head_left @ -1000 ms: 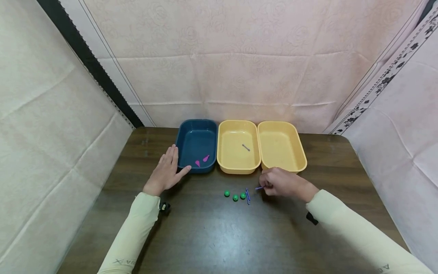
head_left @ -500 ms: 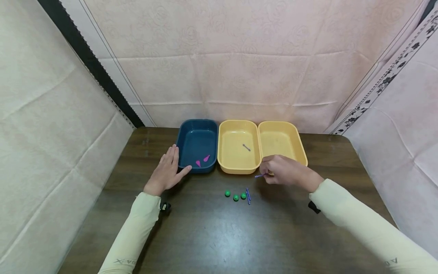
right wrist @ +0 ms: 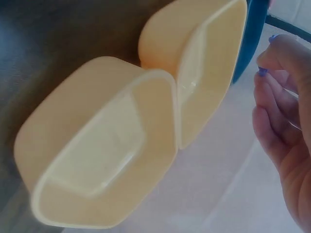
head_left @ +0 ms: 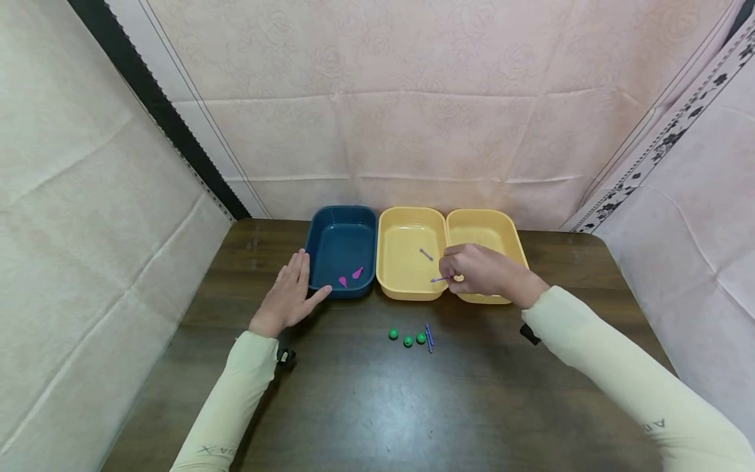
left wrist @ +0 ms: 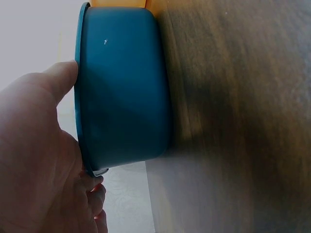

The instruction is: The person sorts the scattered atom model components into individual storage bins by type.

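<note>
My right hand [head_left: 483, 270] pinches a thin purple stick [head_left: 438, 280] between thumb and fingers. It hangs over the front right of the middle yellow bin [head_left: 409, 294], its end pointing left. In the right wrist view only the purple tips [right wrist: 262, 72] of that stick show at the fingers. A similar small grey-purple stick [head_left: 426, 254] lies in the middle bin. My left hand [head_left: 286, 295] rests with straight fingers along the left side of the blue bin [head_left: 342, 216], thumb at its front rim. Two pink teardrop-shaped pieces [head_left: 357, 273] lie inside the blue bin.
Several green balls [head_left: 407, 341] sit in a loose row on the brown table [head_left: 354, 406], beside a couple of blue-purple sticks [head_left: 429, 339]. A second yellow bin [head_left: 483, 216] stands at the right, partly behind my right forearm. Patterned cloth [head_left: 377, 131] hangs behind the table.
My right hand has risen from the table in front of the right yellow bin, carrying the purple stick forward and left over the middle bin. My left hand has stayed in place.
</note>
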`<move>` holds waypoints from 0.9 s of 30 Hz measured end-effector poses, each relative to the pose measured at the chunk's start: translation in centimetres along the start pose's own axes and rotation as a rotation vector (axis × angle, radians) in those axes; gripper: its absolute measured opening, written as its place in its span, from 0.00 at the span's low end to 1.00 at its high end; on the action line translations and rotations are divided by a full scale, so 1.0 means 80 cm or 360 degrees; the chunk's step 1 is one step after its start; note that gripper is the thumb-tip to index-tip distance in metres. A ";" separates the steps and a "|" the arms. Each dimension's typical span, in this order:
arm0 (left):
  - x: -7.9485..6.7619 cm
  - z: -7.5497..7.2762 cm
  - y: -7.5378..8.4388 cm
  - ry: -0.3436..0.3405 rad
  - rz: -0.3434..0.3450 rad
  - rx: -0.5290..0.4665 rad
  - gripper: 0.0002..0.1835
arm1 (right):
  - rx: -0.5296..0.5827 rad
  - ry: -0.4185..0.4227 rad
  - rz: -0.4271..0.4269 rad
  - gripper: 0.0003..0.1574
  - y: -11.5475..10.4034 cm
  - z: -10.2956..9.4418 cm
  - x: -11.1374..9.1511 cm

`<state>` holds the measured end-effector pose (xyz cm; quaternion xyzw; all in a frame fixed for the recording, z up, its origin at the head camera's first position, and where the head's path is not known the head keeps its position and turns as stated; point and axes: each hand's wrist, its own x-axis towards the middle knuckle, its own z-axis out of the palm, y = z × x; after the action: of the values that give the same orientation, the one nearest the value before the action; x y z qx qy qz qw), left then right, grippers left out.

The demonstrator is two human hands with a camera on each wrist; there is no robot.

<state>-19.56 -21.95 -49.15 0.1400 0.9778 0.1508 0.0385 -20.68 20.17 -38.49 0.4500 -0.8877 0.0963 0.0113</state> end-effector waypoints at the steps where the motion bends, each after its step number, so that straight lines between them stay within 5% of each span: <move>1: 0.000 0.000 0.000 0.0000 -0.0002 0.0002 0.57 | 0.0010 -0.0010 0.0014 0.10 0.001 -0.001 0.003; 12: -0.001 -0.001 0.001 0.0000 -0.0006 -0.0005 0.57 | 0.0026 -0.0007 0.0023 0.09 0.009 0.004 0.033; 27: -0.001 -0.001 0.000 0.0024 0.0005 0.0000 0.57 | 0.0029 0.0022 0.0138 0.09 0.043 0.047 0.062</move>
<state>-19.46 -22.00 -49.06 0.1403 0.9779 0.1518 0.0309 -26.16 17.56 -42.18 0.4106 -0.9053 0.1081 0.0091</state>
